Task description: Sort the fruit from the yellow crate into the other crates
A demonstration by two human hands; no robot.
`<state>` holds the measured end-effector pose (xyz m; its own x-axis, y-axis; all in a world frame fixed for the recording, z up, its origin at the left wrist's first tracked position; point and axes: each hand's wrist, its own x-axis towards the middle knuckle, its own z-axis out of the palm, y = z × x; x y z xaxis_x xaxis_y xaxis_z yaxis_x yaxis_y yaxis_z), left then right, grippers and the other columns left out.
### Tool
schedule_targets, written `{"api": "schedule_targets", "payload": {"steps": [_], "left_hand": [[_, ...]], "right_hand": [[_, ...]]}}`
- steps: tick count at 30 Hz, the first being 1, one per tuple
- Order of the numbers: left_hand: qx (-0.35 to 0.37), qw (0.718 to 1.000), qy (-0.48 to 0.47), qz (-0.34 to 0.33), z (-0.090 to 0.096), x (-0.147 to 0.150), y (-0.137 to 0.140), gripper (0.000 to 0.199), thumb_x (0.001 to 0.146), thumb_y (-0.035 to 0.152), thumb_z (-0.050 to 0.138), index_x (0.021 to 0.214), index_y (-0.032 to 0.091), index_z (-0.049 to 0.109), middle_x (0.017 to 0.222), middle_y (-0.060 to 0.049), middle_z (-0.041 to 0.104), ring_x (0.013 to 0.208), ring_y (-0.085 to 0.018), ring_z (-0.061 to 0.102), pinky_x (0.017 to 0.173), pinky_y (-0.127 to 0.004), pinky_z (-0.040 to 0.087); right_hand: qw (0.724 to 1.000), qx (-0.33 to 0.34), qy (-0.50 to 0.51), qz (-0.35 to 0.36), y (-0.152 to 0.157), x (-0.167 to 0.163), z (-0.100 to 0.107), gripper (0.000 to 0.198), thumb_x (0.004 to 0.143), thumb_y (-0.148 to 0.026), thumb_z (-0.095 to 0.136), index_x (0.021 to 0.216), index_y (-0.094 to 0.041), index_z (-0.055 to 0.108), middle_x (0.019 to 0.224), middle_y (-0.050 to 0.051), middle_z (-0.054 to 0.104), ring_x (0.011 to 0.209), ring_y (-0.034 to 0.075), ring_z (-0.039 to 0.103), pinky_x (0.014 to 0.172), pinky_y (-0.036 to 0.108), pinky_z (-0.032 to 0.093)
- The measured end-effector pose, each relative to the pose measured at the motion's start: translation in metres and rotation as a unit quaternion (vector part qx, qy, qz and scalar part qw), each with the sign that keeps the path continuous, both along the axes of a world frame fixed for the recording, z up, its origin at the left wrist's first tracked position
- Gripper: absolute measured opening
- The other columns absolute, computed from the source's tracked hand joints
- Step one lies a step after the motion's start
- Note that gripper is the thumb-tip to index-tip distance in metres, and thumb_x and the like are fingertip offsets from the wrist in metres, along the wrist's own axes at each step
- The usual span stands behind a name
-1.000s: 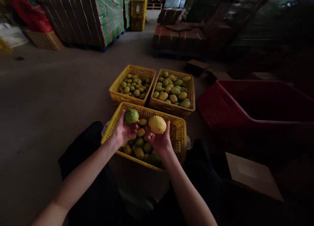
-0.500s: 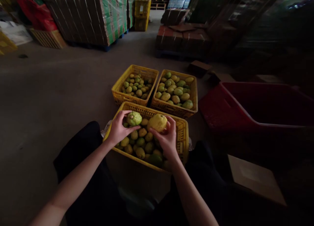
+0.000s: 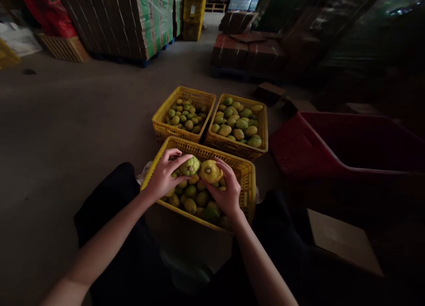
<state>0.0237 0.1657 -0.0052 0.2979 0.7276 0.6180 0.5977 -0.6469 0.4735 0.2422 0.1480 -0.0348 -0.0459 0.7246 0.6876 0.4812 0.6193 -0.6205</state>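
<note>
Over the near yellow crate (image 3: 246,182), my left hand (image 3: 163,175) grips a knobbly green citrus fruit (image 3: 190,165) between thumb and fingers. My right hand (image 3: 227,191) is closed around a larger yellow citrus fruit (image 3: 210,171), its stubby end turned towards me. The two fruits are side by side, a small gap apart. Below them, green and yellow fruits (image 3: 190,205) fill much of the crate, partly hidden by my hands and wrists.
Beyond stand two more yellow crates of similar fruit, the left one (image 3: 159,128) and the right one (image 3: 264,133). A large red bin (image 3: 288,142) is at the right, with a cardboard piece (image 3: 341,239) nearer me. Wrapped pallet stacks (image 3: 156,23) stand behind.
The green fruit has moved slightly right, closer to the yellow one. Both fruits have been turned in my fingers, and the yellow one's stubby end now faces me.
</note>
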Motion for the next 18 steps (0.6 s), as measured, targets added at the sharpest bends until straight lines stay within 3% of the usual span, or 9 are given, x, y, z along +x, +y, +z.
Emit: {"api": "schedule_targets", "payload": {"steps": [4,7,10,13,16,18], "left_hand": [[-0.056,0.998,-0.034,-0.001,-0.002,-0.001,0.003,0.057,0.077,0.034,0.078,0.131,0.033,0.058,0.113,-0.005,0.052,0.11,-0.023,0.058,0.101,-0.043,0.05],[-0.152,0.982,-0.101,-0.045,-0.002,-0.005,0.006,0.059,0.075,0.038,0.08,0.13,0.032,0.06,0.116,-0.006,0.055,0.111,-0.023,0.058,0.095,-0.04,0.054],[-0.29,0.934,-0.186,-0.097,0.001,-0.01,0.01,0.062,0.07,0.041,0.082,0.127,0.028,0.062,0.123,-0.009,0.056,0.111,-0.023,0.059,0.086,-0.036,0.057],[-0.396,0.878,-0.246,-0.111,0.004,-0.013,0.014,0.065,0.063,0.039,0.086,0.122,0.023,0.065,0.126,-0.01,0.06,0.11,-0.024,0.061,0.088,-0.039,0.056],[-0.441,0.837,-0.305,-0.107,0.006,-0.013,0.018,0.067,0.059,0.035,0.088,0.12,0.02,0.065,0.117,-0.011,0.068,0.108,-0.025,0.064,0.094,-0.04,0.052],[-0.454,0.812,-0.348,-0.114,0.007,-0.012,0.019,0.065,0.059,0.035,0.088,0.118,0.019,0.065,0.113,-0.011,0.069,0.109,-0.026,0.064,0.095,-0.039,0.051]], "right_hand": [[0.997,-0.066,0.023,-0.023,0.0,0.002,0.003,0.056,0.073,-0.03,0.081,0.125,-0.034,0.06,0.124,0.007,0.054,0.115,0.028,0.059,0.09,0.047,0.058],[0.984,-0.157,0.08,0.003,0.002,0.006,0.004,0.064,0.065,-0.036,0.086,0.124,-0.034,0.063,0.12,0.007,0.054,0.113,0.028,0.058,0.082,0.042,0.06],[0.954,-0.245,0.155,0.072,0.006,0.009,0.005,0.072,0.057,-0.039,0.09,0.123,-0.03,0.064,0.124,0.007,0.059,0.116,0.029,0.059,0.088,0.042,0.058],[0.905,-0.328,0.238,0.133,0.008,0.012,0.007,0.077,0.049,-0.039,0.093,0.12,-0.027,0.065,0.123,0.006,0.066,0.116,0.03,0.061,0.095,0.045,0.054],[0.859,-0.378,0.306,0.158,0.007,0.012,0.01,0.076,0.046,-0.035,0.094,0.117,-0.026,0.066,0.111,0.004,0.072,0.105,0.028,0.067,0.091,0.045,0.056],[0.847,-0.384,0.331,0.16,0.006,0.012,0.013,0.072,0.047,-0.034,0.093,0.114,-0.026,0.068,0.107,0.003,0.074,0.099,0.027,0.069,0.087,0.044,0.057]]}}
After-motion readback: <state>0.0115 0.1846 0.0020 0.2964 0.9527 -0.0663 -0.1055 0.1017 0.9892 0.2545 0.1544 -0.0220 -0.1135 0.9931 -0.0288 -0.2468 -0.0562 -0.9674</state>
